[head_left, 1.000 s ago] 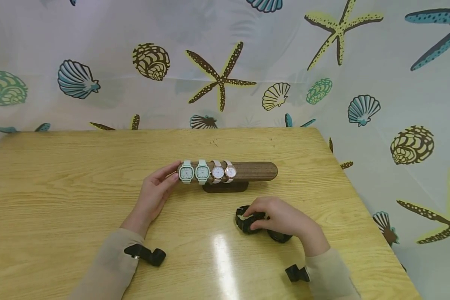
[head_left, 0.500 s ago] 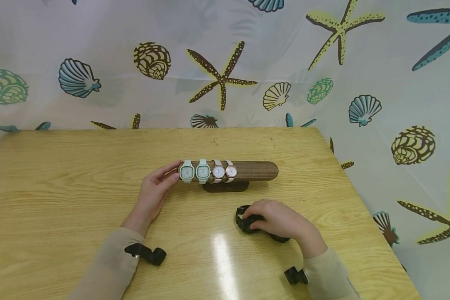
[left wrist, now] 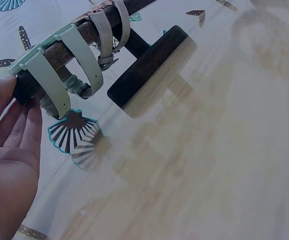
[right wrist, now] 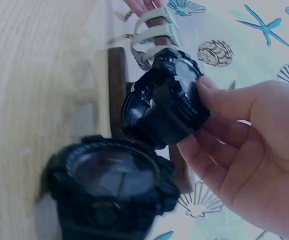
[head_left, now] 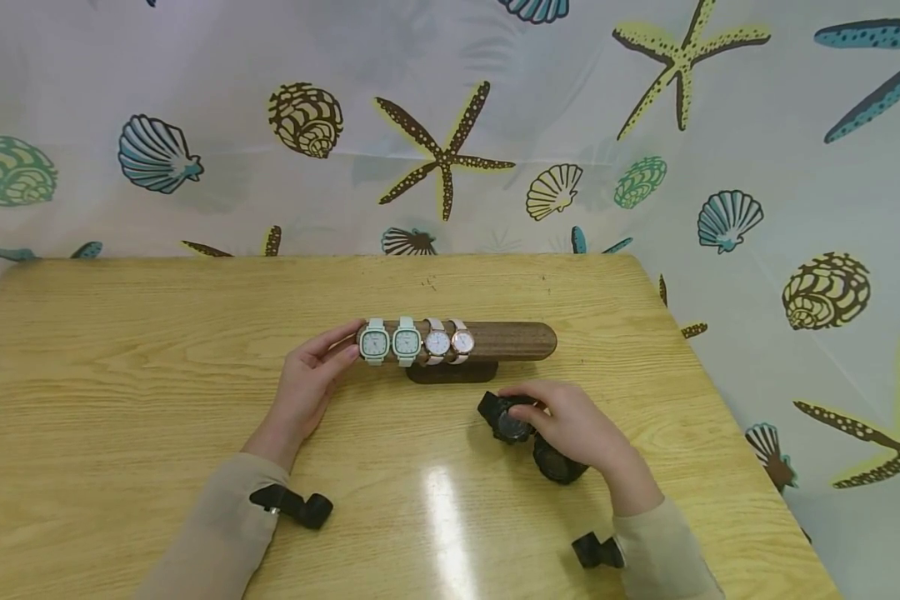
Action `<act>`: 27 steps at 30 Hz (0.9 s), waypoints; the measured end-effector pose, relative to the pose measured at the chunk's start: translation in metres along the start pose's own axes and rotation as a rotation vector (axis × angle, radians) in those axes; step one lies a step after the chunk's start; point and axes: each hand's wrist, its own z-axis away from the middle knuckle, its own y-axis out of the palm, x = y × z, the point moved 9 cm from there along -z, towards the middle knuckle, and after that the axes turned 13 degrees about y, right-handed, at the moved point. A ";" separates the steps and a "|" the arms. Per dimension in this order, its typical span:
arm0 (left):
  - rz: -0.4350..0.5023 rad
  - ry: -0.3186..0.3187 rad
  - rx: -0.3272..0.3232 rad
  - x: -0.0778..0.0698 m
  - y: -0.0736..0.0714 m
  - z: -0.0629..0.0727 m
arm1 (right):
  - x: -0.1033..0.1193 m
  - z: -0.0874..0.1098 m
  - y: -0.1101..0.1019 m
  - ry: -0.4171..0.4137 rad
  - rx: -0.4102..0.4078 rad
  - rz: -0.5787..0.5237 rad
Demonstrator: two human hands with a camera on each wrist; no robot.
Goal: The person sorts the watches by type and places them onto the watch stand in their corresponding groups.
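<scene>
My left hand [head_left: 309,385] grips the left end of a dark wooden watch stand [head_left: 513,341], thumb and fingers at its tip. Two mint-green square watches [head_left: 375,342] sit on the bar nearest this hand. Beside them are two round-faced watches [head_left: 462,342] with pale straps. In front of the stand's right half, my right hand [head_left: 581,427] pinches a black wristwatch [right wrist: 177,95] between thumb and fingers, its strap closed in a loop. A second black wristwatch [head_left: 557,464] lies on the table under the right hand, large in the right wrist view.
The wooden table [head_left: 157,400] reaches back to a white cloth [head_left: 225,167] printed with shells and starfish, which also hangs along the right side. The stand's base [left wrist: 149,70] rests on the table. Small black camera mounts [head_left: 296,507] stick out from both sleeves.
My right hand has moved up slightly and turned the black watch so its face shows. The second black watch is now more exposed. My left hand stays at the stand's end.
</scene>
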 end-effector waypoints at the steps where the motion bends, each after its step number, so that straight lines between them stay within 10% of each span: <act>1: 0.001 0.001 0.000 0.000 0.000 0.000 | -0.003 0.001 -0.004 0.026 -0.020 -0.017; 19: 0.005 0.006 -0.001 0.001 -0.001 0.000 | -0.070 0.020 -0.063 0.413 -0.349 -0.319; 27: 0.003 0.006 0.000 0.000 0.000 0.000 | -0.098 0.014 -0.065 0.532 -0.432 -0.648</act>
